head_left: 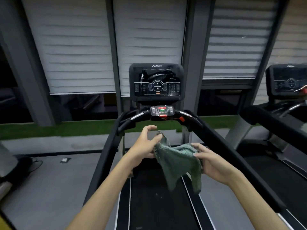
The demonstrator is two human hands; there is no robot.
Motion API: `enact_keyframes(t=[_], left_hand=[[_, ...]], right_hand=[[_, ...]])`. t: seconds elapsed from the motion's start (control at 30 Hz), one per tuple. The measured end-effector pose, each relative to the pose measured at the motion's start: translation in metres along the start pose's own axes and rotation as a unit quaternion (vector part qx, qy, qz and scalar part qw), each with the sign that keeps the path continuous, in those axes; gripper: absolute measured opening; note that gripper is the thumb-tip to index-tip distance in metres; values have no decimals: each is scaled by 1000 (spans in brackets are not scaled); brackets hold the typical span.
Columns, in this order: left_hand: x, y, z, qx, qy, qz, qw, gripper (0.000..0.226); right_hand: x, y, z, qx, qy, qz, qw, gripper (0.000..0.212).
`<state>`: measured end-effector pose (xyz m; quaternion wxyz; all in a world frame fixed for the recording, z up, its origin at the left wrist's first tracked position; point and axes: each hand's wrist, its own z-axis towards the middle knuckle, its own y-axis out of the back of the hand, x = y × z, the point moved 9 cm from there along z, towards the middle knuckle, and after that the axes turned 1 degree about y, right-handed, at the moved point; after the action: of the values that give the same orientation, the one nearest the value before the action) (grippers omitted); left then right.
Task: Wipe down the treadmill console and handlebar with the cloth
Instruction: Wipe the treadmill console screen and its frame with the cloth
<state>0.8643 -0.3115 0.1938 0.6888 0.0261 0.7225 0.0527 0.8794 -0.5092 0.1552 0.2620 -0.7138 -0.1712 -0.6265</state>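
Note:
A green cloth [177, 163] hangs between my two hands above the treadmill belt [154, 205]. My left hand [146, 143] pinches its upper left edge, the other fingers spread. My right hand [211, 163] grips the cloth's right corner with curled fingers. Ahead stands the dark console [156, 82] with its touch panel, and below it a small control pod [162, 111] with red and green buttons. The curved black handlebar [137, 116] runs out to both sides and down into the side rails [232, 156]. Both hands are short of the handlebar and touch no part of the treadmill.
A second treadmill [289, 100] stands close on the right. Closed blinds [79, 47] and grey window frames fill the wall behind, with a green strip [66, 128] below. Grey floor with a cable [35, 165] and a floor socket [65, 160] lies on the left.

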Motion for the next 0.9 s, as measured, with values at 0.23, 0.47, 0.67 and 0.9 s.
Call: enact_keyframes(t=[0.23, 0.47, 0.67, 0.9], left_hand=[[-79, 1, 82, 61, -70, 46, 995, 42], [-104, -5, 182, 39, -99, 142, 984, 36], [-125, 5, 273, -77, -105, 257, 958, 50], [-128, 26, 361, -121, -128, 220, 960, 26]], right_hand=[[100, 67, 65, -102, 52, -14, 993, 26], [144, 141, 155, -105, 65, 109, 986, 53], [171, 192, 234, -71, 34, -81, 994, 56], [196, 238, 315, -98, 86, -132, 983, 37]])
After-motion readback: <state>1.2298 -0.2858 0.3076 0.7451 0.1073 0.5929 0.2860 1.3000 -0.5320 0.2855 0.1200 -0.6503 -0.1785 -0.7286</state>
